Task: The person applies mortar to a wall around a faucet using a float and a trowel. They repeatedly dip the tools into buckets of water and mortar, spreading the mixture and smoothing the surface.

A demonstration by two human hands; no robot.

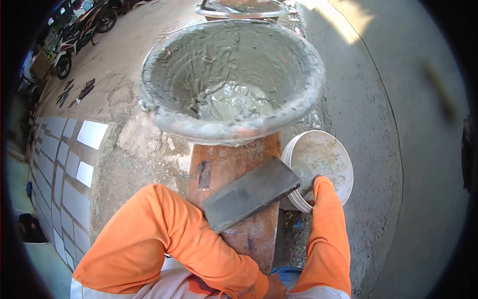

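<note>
My right hand [314, 185] reaches into a white bucket [331, 157] with greyish water in it. The cuff and bucket hide most of that hand, so its fingers do not show. My left forearm folds across my body, and my left hand [277, 287] sits low by my lap, its fingers hidden. A dark flat rectangular board [251, 193] lies slantwise over the reddish-brown plank [231, 159], one end beside my left sleeve and the other by the bucket's rim. Beyond it stands a large basin [234, 130] coated in wet grey mortar [239, 102].
A second basin [244, 11] stands behind the first. On the right runs a grey plastered wall [423, 164]. Paving or tile pieces [59, 164] cover the ground at left. Motorcycles [82, 35] and a pair of sandals [85, 90] are farther off at upper left.
</note>
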